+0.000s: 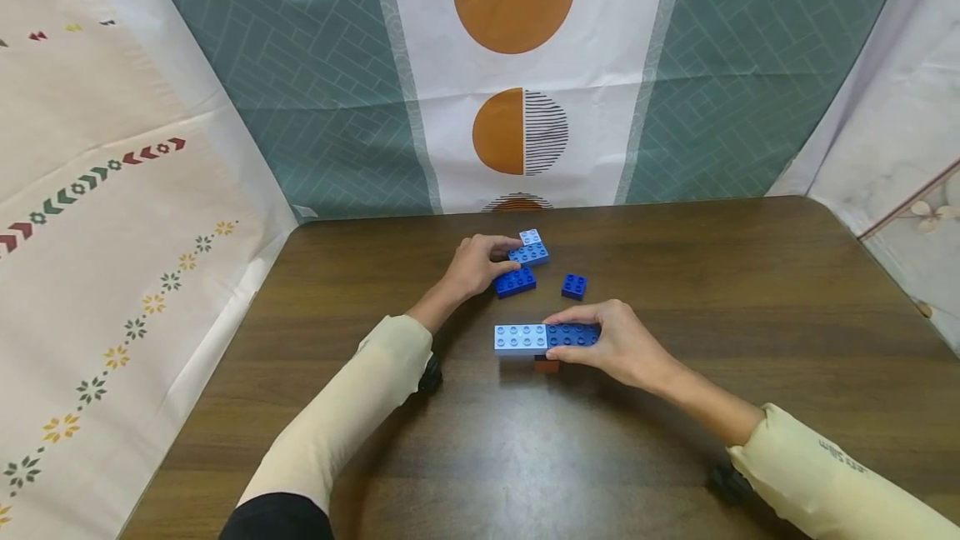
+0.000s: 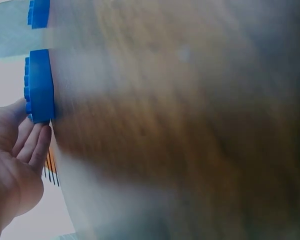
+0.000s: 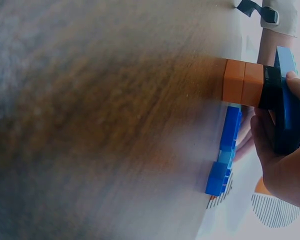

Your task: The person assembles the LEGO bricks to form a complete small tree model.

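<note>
Currently, nearest on the wood-grain surface (image 1: pixel 675 273), a brick assembly is standing, judged partly built. Two stacked orange bricks (image 3: pixel 244 82) are forming its column, with a black brick (image 3: pixel 270 87) sitting above them. Across the top, a light-blue eight-stud brick (image 1: pixel 520 338) and a capping dark-blue eight-stud brick (image 1: pixel 572 336) are lying end to end. The right hand (image 1: pixel 622 347) is pinching the capping brick, thumb on the near long side, fingers on the far one. Column and top row are therefore looking done.

Beyond, four bricks are lying off the assembly; judged, these are making up what is left. A dark-blue four-stud brick (image 1: pixel 573 287) is sitting apart from the others. To its left, a loose dark-blue eight-stud brick (image 1: pixel 516 282) is lying just beside a medium-blue eight-stud brick (image 1: pixel 531 254). The left hand (image 1: pixel 475 265) is straddling the medium-blue one's left end, thumb and fingers spread; cannot tell whether they are gripping. Farthest, a light-blue four-stud brick (image 1: pixel 530 237) is touching the medium-blue one; whether they are joined is not showing.
</note>
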